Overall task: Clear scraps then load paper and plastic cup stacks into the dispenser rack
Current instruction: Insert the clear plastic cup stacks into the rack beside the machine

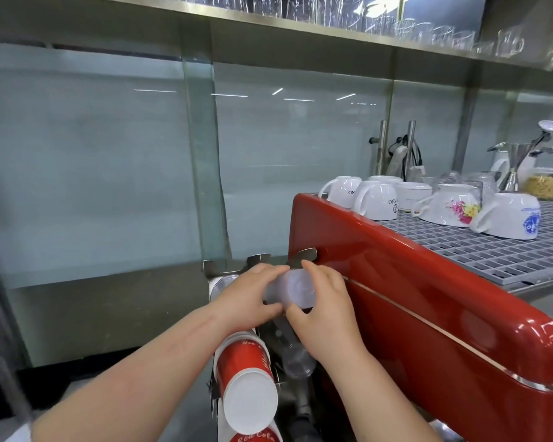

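Note:
Both my hands hold a stack of translucent plastic cups over the dispenser rack, next to the red machine. My left hand grips the stack from the left side. My right hand pinches it from the right, thumb below and fingers over the top. Below my hands, a red paper cup stack with a white bottom sticks out of a rack slot towards me. A clear plastic cup stack lies in the slot to its right. Another white-rimmed stack shows at the rack's left.
A red espresso machine stands close on the right, with upturned white mugs on its grey top grate. A glass wall panel rises behind the rack. A steel shelf with glassware hangs overhead.

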`<state>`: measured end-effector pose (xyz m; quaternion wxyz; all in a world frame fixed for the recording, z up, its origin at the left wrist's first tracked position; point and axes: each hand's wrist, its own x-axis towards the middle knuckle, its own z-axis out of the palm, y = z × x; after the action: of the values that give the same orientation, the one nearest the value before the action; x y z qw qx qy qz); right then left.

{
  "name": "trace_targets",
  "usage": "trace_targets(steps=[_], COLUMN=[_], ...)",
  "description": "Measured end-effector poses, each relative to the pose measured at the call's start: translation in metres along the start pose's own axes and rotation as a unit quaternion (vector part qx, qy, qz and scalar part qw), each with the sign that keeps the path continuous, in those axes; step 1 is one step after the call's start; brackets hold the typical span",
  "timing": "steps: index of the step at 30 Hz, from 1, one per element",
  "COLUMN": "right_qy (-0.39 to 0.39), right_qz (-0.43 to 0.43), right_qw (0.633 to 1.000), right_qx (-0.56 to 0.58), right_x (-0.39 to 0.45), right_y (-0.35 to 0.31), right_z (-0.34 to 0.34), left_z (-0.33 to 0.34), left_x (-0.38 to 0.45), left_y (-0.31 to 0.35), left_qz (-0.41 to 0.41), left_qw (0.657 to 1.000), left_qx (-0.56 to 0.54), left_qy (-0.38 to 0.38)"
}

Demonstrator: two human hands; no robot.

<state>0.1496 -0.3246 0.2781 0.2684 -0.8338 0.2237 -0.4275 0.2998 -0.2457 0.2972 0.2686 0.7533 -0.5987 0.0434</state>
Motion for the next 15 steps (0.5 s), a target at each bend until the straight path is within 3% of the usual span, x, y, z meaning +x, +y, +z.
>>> trace_targets(steps=[15], right_qy=[-0.078], right_qz=[0.007], right_qw=[0.992], right_qx=[-0.094], right_x=[0.016], right_y=[0.022], right_z=[0.016], left_z=[0.008], left_x=[0.014], left_y=[-0.006], left_qz=[-0.020], left_qw=[0.997], left_qx=[0.061], left_qy=[-0.042])
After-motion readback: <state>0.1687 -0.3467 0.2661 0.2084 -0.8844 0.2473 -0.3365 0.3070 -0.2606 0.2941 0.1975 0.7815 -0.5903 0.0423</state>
